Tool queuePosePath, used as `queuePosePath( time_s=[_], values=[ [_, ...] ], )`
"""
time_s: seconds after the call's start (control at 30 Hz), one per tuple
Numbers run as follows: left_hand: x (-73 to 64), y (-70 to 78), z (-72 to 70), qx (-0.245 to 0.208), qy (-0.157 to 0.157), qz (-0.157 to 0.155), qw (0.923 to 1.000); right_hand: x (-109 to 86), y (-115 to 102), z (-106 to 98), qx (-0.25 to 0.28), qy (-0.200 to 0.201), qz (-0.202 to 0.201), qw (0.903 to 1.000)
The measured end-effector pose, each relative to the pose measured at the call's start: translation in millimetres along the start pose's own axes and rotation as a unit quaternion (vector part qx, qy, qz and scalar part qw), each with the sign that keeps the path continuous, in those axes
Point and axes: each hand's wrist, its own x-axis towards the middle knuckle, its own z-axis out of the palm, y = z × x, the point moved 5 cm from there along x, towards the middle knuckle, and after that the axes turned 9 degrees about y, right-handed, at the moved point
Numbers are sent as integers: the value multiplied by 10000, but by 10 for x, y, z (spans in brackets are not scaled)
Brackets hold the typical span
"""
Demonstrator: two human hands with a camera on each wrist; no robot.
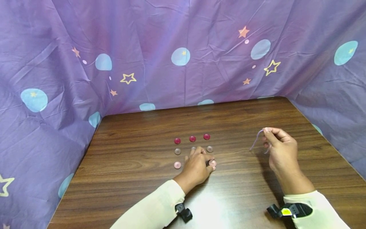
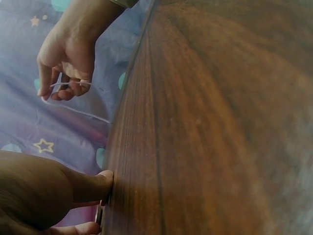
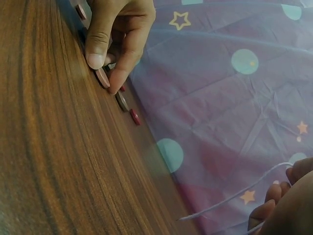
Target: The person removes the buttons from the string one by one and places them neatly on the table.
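Observation:
My left hand [image 1: 196, 167] pinches a pale pink four-hole button [image 1: 212, 163] between thumb and forefinger, low at the tabletop. In the right wrist view that pink button [image 3: 102, 77] is seen edge-on by the thumb tip. Another pink button [image 1: 177, 165] lies left of this hand. Behind are brownish-grey buttons, one at the left [image 1: 177, 151], one at the right [image 1: 210, 149], and one partly covered by the fingers. My right hand [image 1: 281, 152], raised over the table's right side, pinches a thin lavender string [image 1: 256, 139] between thumb and forefinger; one end hangs free leftward.
Three dark red buttons, left [image 1: 177, 141], middle [image 1: 193, 139] and right [image 1: 206, 136], form the back row on the brown wood-grain table [image 1: 128, 190]. A purple curtain [image 1: 160, 35] with stars and blue spots surrounds the table's back and sides.

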Motion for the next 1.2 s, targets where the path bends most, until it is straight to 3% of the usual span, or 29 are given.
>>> queuePosePath(
  time_s=[0.8,1.2],
  values=[
    [-41,-17,-40,-87,-38,88,9999,0,9,13,28,-79,-88,9999],
    [-173,-31,-257,-300,46,346,9989,21,39,-1,-94,-37,-157,9998]
  ],
)
